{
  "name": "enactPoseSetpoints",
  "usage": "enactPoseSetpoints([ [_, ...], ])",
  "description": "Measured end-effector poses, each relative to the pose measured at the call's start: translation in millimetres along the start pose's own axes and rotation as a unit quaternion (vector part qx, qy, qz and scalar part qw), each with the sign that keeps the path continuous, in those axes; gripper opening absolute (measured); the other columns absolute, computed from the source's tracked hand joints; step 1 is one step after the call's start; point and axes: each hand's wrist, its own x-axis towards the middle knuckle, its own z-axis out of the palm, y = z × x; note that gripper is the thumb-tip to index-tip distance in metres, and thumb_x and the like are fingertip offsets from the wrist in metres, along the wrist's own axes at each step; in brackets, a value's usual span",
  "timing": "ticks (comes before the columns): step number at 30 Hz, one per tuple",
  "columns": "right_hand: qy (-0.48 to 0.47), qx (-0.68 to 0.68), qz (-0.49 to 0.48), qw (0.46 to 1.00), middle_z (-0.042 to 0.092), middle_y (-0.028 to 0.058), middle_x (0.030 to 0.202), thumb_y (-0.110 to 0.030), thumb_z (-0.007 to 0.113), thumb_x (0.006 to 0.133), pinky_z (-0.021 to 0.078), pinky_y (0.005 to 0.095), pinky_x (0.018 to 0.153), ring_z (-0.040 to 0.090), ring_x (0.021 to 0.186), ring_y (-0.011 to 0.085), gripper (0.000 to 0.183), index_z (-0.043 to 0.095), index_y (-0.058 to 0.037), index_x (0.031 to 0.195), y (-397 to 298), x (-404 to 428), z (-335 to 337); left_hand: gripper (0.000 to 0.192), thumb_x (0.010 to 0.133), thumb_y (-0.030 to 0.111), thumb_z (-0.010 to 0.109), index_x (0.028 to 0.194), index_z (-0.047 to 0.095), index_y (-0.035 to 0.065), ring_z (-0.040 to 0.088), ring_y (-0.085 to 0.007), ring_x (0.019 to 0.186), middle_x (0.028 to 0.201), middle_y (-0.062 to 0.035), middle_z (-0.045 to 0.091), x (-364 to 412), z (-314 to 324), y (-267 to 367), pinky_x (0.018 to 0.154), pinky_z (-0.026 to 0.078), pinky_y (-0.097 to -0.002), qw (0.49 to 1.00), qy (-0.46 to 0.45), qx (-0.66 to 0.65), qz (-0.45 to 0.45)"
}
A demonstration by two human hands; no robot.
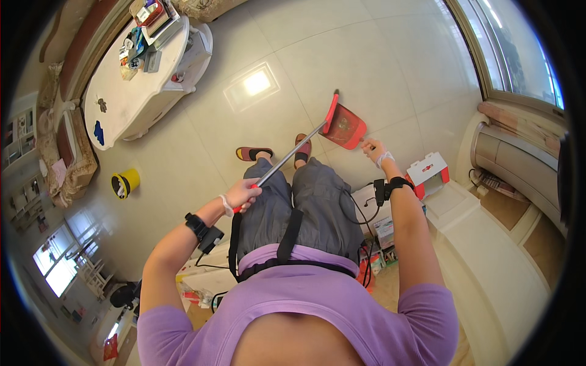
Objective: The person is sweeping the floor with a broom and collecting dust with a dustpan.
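My left hand (242,193) is closed around the red grip of a long-handled dustpan, whose grey metal handle (288,158) slants out ahead of my legs. The red dustpan's pan (350,126) is out over the tiled floor, past my feet, with some debris in it. Beside the pan's front lip is my right hand (374,150), its fingers curled. A small dark spot shows between those fingers, and I cannot tell whether it is an object. Clear plastic bands circle both wrists.
A white coffee table (151,96) bearing clutter stands at the far left. A yellow bin (126,183) is on the floor at left. At right are a red-and-white box (428,174) on a white cabinet (485,242) and a floor-standing air conditioner (517,160). Cables hang by my right thigh.
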Motion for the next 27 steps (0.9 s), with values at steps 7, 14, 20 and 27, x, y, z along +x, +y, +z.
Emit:
enactPoseSetpoints([
  [7, -0.01, 0.036, -0.007, 0.999, 0.058, 0.0035, 0.07, -0.003, 0.057, 0.079, 0.0457, 0.0247, 0.06, 0.054, 0.062, 0.0102, 0.01, 0.058, -0.0034, 0.09, 22, -34, -1, 0.056, 0.085, 0.016, 0.052, 0.137, 0.03, 0.0115, 0.034, -0.0047, 0.036, 0.058, 0.0021, 0.04, -44, -56, -5, 0.032, 0.031, -0.0214, 0.98, 0.16, 0.094, 0.077],
  [14, 0.063, 0.181, 0.017, 0.981, 0.057, 0.0021, 0.069, -0.001, 0.057, 0.08, 0.0451, 0.023, 0.058, 0.054, 0.062, 0.0099, 0.009, 0.059, -0.004, 0.089, 68, -79, 10, 0.026, 0.082, 0.011, 0.051, 0.106, 0.05, 0.0028, 0.038, -0.0098, 0.036, 0.056, -0.001, 0.042, -16, -155, 30, 0.03, 0.034, -0.0273, 0.918, 0.363, 0.136, 0.084],
  [20, 0.063, 0.218, 0.081, 0.97, 0.059, 0.0042, 0.075, -0.003, 0.056, 0.082, 0.0504, 0.0243, 0.064, 0.057, 0.069, 0.0114, 0.011, 0.059, -0.0021, 0.093, 72, -85, 29, 0.009, 0.078, 0.007, 0.049, 0.082, 0.049, -0.0007, 0.048, -0.0189, 0.041, 0.056, -0.0082, 0.049, 57, -215, 50, 0.034, 0.039, -0.034, 0.922, 0.378, 0.079, 0.028],
  [27, 0.09, 0.233, 0.098, 0.963, 0.058, 0.0043, 0.074, -0.003, 0.056, 0.082, 0.0492, 0.023, 0.06, 0.055, 0.066, 0.0107, 0.011, 0.06, -0.0023, 0.092, 83, -92, 27, 0.03, 0.078, 0.006, 0.044, 0.108, 0.042, -0.0017, 0.06, -0.04, 0.071, 0.077, -0.0265, 0.059, 87, -56, -9, 0.063, 0.049, -0.0444, 0.83, 0.303, 0.468, 0.038],
])
